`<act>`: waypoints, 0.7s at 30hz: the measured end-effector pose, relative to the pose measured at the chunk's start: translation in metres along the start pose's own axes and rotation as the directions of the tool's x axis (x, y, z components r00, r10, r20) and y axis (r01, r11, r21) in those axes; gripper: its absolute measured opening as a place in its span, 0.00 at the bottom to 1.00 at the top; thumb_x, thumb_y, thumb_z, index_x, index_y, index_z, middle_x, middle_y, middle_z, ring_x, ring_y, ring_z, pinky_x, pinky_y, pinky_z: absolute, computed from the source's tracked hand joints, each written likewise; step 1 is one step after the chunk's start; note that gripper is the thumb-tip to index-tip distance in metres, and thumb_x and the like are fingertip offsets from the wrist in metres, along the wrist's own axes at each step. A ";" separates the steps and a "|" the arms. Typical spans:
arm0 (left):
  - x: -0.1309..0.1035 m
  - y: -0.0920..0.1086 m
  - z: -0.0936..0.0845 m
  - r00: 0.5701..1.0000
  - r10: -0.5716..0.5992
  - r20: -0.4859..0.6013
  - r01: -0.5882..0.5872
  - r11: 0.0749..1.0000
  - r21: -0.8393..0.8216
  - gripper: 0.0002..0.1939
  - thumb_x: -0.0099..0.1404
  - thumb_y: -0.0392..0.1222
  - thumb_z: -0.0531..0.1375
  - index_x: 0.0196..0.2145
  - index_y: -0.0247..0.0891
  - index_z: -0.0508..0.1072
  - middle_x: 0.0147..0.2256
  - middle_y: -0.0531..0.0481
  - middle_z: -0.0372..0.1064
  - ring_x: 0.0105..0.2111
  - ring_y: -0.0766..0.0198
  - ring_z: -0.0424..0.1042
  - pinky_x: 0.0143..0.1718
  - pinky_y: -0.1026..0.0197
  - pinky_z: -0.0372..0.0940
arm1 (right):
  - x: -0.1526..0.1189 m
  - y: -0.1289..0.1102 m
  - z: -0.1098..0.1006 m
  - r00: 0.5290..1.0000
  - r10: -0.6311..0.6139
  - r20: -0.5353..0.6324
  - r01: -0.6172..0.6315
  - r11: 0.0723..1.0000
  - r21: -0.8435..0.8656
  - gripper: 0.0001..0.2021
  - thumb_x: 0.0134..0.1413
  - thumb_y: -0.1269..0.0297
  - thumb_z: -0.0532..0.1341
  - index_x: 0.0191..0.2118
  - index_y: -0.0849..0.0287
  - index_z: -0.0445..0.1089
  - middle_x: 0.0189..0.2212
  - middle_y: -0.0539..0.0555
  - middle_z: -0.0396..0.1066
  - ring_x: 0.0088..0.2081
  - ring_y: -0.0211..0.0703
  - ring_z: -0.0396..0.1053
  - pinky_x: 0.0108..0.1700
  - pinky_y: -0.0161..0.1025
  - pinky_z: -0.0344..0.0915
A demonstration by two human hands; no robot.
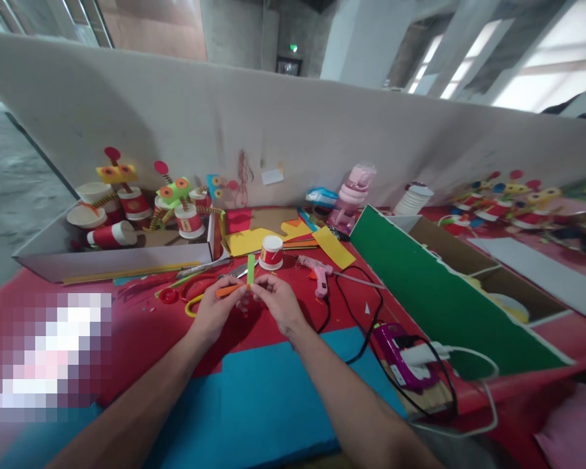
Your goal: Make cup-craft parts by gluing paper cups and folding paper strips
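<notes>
A white partition [293,117] runs along the far edge of a red-covered table [151,326], with grey floor [2,169] visible at left. Beyond it, a green sign [293,47] (small but brightly lit) glows against a grey wall [234,32], between a brown panel [156,26] and a pale column [361,39]. Large windows [566,49] shine at far right.

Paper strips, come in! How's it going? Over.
Left hand holding orange strip; right hand pinching at green strip's lower end. Paper cup just beyond. Yellow handle beside left hand.
</notes>
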State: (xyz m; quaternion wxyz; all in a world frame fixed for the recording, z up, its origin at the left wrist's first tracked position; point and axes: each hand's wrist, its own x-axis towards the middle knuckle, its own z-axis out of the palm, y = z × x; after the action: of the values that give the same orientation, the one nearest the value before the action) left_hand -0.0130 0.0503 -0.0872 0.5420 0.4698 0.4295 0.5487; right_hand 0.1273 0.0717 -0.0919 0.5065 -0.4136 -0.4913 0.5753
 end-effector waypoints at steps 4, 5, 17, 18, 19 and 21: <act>0.000 0.001 -0.001 0.999 0.007 -0.033 -0.006 0.999 0.044 0.11 0.55 0.44 0.65 0.30 0.36 0.68 0.21 0.56 0.65 0.21 0.70 0.66 0.25 0.67 0.63 | -0.001 -0.004 -0.001 0.998 0.057 0.032 -0.057 0.998 0.011 0.12 0.41 0.57 0.66 0.29 0.60 0.70 0.22 0.47 0.67 0.25 0.34 0.63 0.31 0.34 0.60; 0.000 0.001 -0.001 0.999 0.001 -0.032 0.000 0.999 0.041 0.11 0.55 0.44 0.65 0.30 0.36 0.68 0.21 0.56 0.66 0.21 0.70 0.66 0.24 0.67 0.63 | -0.002 -0.004 -0.001 0.997 0.069 0.031 -0.069 0.997 0.018 0.12 0.41 0.56 0.67 0.29 0.60 0.70 0.22 0.47 0.67 0.25 0.34 0.63 0.31 0.34 0.60; 0.001 0.000 -0.001 0.999 -0.031 0.010 0.031 0.999 -0.010 0.12 0.55 0.46 0.65 0.29 0.36 0.68 0.21 0.55 0.66 0.21 0.68 0.66 0.25 0.64 0.64 | 0.000 0.002 0.002 0.997 0.070 -0.024 -0.069 0.996 0.052 0.14 0.40 0.55 0.67 0.28 0.60 0.70 0.21 0.47 0.67 0.25 0.35 0.63 0.31 0.34 0.61; 0.001 0.000 -0.001 0.999 -0.035 0.007 0.036 0.999 -0.015 0.12 0.55 0.46 0.65 0.29 0.36 0.68 0.20 0.55 0.65 0.21 0.68 0.66 0.25 0.64 0.64 | 0.000 0.002 0.002 0.997 0.069 -0.023 -0.067 0.996 0.051 0.13 0.40 0.55 0.67 0.28 0.60 0.70 0.21 0.47 0.67 0.25 0.35 0.63 0.31 0.34 0.61; 0.001 0.001 -0.001 0.999 -0.038 -0.003 0.038 0.999 -0.019 0.12 0.54 0.45 0.65 0.29 0.36 0.68 0.20 0.56 0.65 0.21 0.68 0.65 0.25 0.65 0.64 | 0.000 0.002 0.002 0.997 0.070 -0.016 -0.069 0.996 0.048 0.13 0.40 0.56 0.67 0.28 0.60 0.70 0.21 0.47 0.67 0.25 0.35 0.63 0.30 0.34 0.61; 0.000 0.001 0.000 0.999 -0.040 -0.021 0.040 0.999 -0.024 0.12 0.53 0.45 0.66 0.28 0.36 0.68 0.20 0.56 0.65 0.21 0.69 0.65 0.24 0.65 0.63 | 0.000 0.000 0.001 0.997 0.072 0.001 -0.072 0.997 0.034 0.13 0.40 0.56 0.67 0.28 0.60 0.70 0.21 0.47 0.67 0.25 0.35 0.63 0.30 0.34 0.61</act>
State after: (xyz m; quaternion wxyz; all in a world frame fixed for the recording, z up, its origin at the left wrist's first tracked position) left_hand -0.0134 0.0506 -0.0864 0.5537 0.4487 0.4381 0.5479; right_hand 0.1264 0.0719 -0.0918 0.4923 -0.4227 -0.4661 0.6014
